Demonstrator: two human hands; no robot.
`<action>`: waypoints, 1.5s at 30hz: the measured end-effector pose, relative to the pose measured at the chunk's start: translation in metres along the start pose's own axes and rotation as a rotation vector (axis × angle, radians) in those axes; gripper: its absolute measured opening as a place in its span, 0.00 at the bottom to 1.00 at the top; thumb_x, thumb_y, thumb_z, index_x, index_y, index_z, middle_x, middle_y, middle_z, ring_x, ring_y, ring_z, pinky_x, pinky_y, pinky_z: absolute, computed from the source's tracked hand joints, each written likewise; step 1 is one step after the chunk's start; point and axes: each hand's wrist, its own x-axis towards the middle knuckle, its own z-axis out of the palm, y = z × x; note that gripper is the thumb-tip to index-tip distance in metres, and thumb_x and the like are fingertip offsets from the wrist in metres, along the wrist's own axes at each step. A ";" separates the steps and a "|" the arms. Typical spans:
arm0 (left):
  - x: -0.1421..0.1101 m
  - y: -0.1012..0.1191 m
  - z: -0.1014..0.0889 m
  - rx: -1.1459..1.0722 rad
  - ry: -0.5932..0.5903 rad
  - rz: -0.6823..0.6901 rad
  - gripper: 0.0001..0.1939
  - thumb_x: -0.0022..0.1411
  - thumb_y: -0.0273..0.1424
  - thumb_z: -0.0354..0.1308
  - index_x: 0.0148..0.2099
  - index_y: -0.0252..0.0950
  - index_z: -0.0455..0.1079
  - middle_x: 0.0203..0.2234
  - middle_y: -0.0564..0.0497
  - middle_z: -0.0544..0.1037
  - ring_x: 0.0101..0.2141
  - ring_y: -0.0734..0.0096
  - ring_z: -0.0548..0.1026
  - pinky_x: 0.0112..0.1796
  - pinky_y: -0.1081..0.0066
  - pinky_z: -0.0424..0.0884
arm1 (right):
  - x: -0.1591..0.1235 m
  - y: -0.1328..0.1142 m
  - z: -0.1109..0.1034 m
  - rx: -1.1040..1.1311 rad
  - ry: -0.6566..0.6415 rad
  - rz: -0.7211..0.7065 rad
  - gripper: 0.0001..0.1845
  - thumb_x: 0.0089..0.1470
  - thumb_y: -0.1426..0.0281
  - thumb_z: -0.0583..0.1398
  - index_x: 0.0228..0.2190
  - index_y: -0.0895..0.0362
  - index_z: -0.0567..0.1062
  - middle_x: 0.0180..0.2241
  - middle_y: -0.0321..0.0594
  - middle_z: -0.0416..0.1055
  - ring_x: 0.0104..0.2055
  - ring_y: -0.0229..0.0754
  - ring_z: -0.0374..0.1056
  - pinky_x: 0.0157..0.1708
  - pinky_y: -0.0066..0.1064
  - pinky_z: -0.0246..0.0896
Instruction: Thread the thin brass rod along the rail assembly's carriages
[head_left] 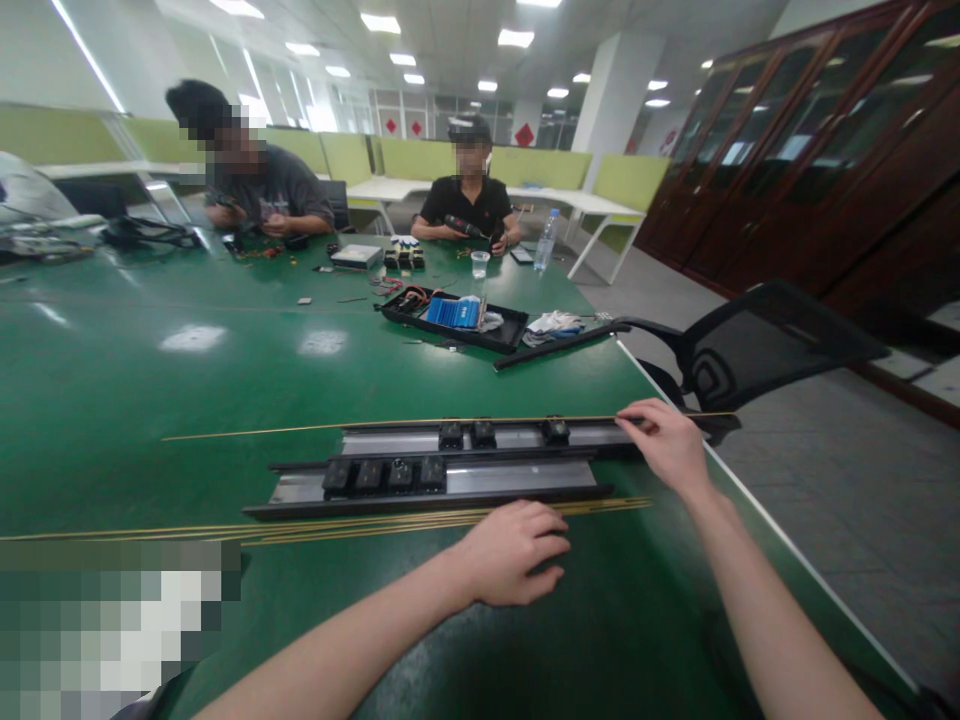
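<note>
My right hand (pixel 666 442) pinches a long thin brass-coloured rod (pixel 300 431) near its right end. The rod lies along the back edge of the far metal rail (pixel 517 440), which carries three small black blocks (pixel 484 433). In front is a nearer rail (pixel 517 475) with several black blocks (pixel 368 475) in its left half. My left hand (pixel 517 552) rests palm down on the table, fingers apart and slightly bent, beside a loose bundle of similar rods (pixel 337 527). Whether that hand touches the bundle is hard to see.
On the green table (pixel 225 390), a black tray (pixel 510 325) holds a blue finned part (pixel 454 313). Nearby are gloves (pixel 553 327), a dark bar (pixel 555 348), a cup (pixel 480 264) and a bottle (pixel 546 242). Two people sit across. A chair (pixel 780 340) stands right.
</note>
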 end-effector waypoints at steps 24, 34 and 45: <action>0.001 0.001 -0.002 -0.004 -0.009 -0.004 0.17 0.68 0.36 0.55 0.55 0.35 0.72 0.54 0.42 0.76 0.56 0.59 0.72 0.58 0.60 0.69 | 0.000 0.013 -0.009 -0.062 0.008 -0.039 0.11 0.59 0.61 0.62 0.33 0.53 0.81 0.39 0.41 0.79 0.28 0.40 0.72 0.32 0.36 0.67; 0.001 0.001 -0.003 -0.007 0.000 -0.004 0.16 0.69 0.36 0.55 0.54 0.35 0.73 0.54 0.43 0.76 0.56 0.58 0.73 0.58 0.60 0.69 | 0.001 0.024 -0.015 -0.110 0.031 -0.025 0.10 0.58 0.61 0.62 0.32 0.53 0.81 0.39 0.40 0.79 0.26 0.39 0.71 0.30 0.35 0.65; 0.000 0.000 -0.002 -0.006 0.005 -0.005 0.17 0.69 0.37 0.55 0.55 0.35 0.73 0.54 0.43 0.76 0.56 0.58 0.73 0.57 0.60 0.69 | 0.000 0.026 -0.018 -0.136 0.031 -0.015 0.09 0.57 0.62 0.63 0.33 0.53 0.81 0.39 0.39 0.79 0.27 0.39 0.70 0.31 0.35 0.65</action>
